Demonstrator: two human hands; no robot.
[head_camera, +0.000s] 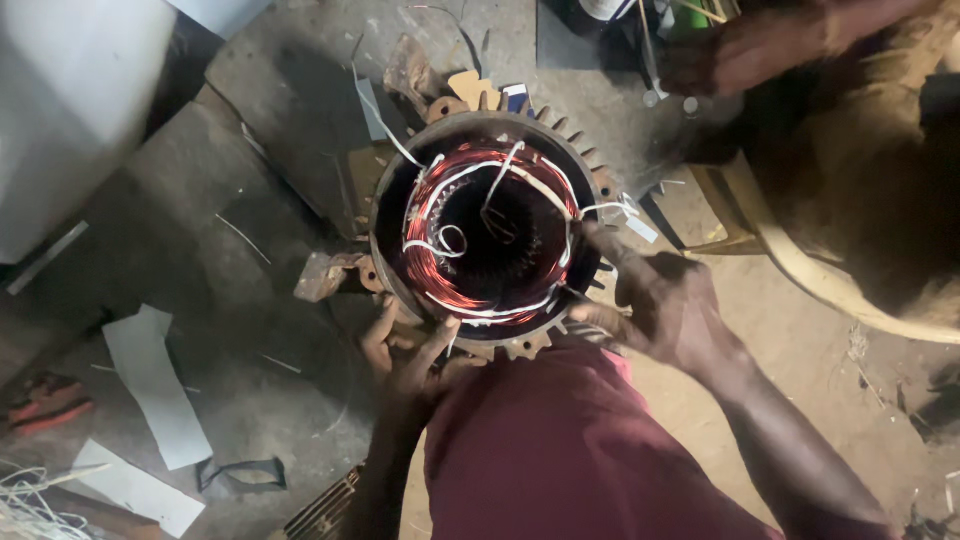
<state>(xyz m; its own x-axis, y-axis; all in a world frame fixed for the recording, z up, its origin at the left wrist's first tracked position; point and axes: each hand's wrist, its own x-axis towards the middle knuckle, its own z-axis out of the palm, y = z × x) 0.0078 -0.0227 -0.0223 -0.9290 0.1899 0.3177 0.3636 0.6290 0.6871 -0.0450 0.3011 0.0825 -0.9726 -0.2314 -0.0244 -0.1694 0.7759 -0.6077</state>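
Observation:
A round finned motor stator housing (560, 135) stands upright on the floor, open end facing me. Inside it are copper windings (425, 235) laced with white sleeved leads (445, 243). My left hand (410, 350) grips the housing's lower left rim from below, fingers spread on the edge. At the right rim, my right hand (665, 300) rests with its fingers curled near a white lead; the hand is blurred. My maroon-clad knee (560, 440) sits just below the stator.
Another person's arm (790, 40) reaches in at the top right, beside a large rounded brown object (850, 200). White paper strips (150, 385) lie at the left, a red-handled tool (45, 400) at the far left, loose white wire (30, 500) at the bottom left.

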